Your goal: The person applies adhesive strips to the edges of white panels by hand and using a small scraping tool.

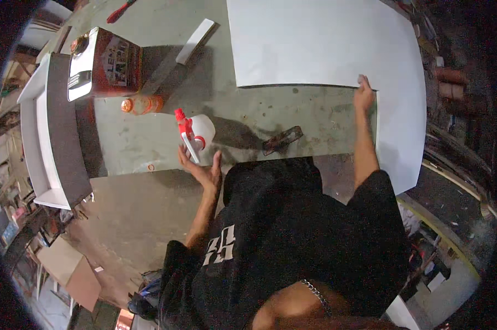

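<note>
A white spray bottle point(204, 127) with a red and white trigger head stands near the front edge of the grey-green table. Just in front of it is my left hand point(205, 171), thumb and fingers spread apart by the trigger; whether they touch it cannot be told. A large white board point(314, 44), cut in an L shape, covers the table's right side. At its inner corner my right hand point(364, 96) has curled fingers over the board, and what they hold, if anything, is hidden. A dark, flat, worn tool point(282, 140) lies between my hands.
On the left stand a rectangular metal can point(116, 63) and an orange-capped bottle point(142, 104). Beyond them lie a white strip point(195, 41) and a red-handled tool point(119, 11). A long white tray-like piece point(45, 137) borders the table's left end. A cardboard box point(69, 269) sits lower left.
</note>
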Demonstrator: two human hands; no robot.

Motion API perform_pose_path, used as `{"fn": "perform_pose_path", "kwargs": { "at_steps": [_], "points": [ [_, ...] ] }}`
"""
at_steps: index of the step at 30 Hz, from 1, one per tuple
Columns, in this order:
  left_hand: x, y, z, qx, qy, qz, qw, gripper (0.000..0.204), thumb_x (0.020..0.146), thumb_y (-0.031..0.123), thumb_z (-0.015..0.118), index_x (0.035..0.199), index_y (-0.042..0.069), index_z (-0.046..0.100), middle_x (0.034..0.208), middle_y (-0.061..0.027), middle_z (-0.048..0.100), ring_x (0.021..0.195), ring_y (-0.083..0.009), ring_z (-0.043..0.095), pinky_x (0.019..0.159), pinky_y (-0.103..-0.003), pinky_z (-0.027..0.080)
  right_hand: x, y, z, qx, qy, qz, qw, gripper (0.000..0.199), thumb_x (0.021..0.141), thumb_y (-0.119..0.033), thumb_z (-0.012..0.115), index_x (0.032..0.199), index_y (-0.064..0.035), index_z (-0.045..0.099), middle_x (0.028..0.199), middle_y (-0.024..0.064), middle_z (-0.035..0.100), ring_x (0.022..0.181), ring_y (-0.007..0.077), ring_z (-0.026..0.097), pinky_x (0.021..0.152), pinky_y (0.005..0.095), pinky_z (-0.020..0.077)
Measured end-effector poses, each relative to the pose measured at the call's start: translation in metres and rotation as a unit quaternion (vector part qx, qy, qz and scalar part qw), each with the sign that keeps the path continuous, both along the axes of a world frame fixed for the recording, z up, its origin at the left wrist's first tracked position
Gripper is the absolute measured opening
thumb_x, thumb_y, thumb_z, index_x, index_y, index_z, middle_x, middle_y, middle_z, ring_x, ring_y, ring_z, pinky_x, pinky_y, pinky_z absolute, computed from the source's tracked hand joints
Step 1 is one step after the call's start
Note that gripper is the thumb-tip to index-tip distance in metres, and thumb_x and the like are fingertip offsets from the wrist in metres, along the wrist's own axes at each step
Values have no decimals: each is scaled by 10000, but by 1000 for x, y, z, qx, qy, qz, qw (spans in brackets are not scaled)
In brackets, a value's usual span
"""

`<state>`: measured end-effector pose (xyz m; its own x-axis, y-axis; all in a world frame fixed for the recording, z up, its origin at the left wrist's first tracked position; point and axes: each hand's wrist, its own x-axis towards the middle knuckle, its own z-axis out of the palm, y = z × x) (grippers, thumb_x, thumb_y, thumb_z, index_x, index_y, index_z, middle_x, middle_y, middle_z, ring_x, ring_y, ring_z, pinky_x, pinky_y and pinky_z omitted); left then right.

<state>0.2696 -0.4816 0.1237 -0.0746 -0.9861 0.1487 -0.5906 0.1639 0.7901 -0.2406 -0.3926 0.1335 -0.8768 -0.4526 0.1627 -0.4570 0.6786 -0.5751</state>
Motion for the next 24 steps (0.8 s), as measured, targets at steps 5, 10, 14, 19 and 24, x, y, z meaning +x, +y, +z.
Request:
{"fn": "perform_pose_path", "kwargs": {
  "at_steps": [5,10,14,19,24],
  "points": [
    [45,39,-4,-47,13,-80,996,797,836,150,751,1470,-6,293,1441,-242,307,1296,-391,385,1081,-473,321,141,-65,-64,-22,44,178,983,424,923,-2,459,1327,-61,574,1331,162,589,1213,316,580,1002,392,474],
    [34,49,-10,-74,23,-218,973,596,866,108,686,1385,-24,426,1358,-259,440,1236,-423,441,1027,-493,372,235,-110,-52,-125,39,471,872,511,820,109,450,1252,-78,650,1337,105,607,1267,227,557,1029,390,490],
    [21,47,-16,-24,79,-295,952,432,869,72,656,1276,-10,534,1160,-235,597,1021,-373,608,892,-431,482,145,-64,-35,-178,46,333,925,543,796,144,443,1208,-114,687,1291,94,641,1248,236,575,1030,383,485],
    [-24,29,5,-24,22,-329,944,309,876,45,643,1178,-5,594,981,-175,670,843,-322,668,748,-390,528,34,3,-44,-24,124,162,979,442,824,57,515,1237,-50,635,1273,174,624,1217,312,581,1021,410,476],
    [-96,-2,6,-83,103,-305,943,323,928,78,614,1224,-28,541,1047,-179,658,906,-274,648,827,-373,502,165,-81,-75,-134,81,419,894,387,911,25,501,1241,-103,656,1316,101,620,1286,248,534,1123,402,397]
  ]
}}
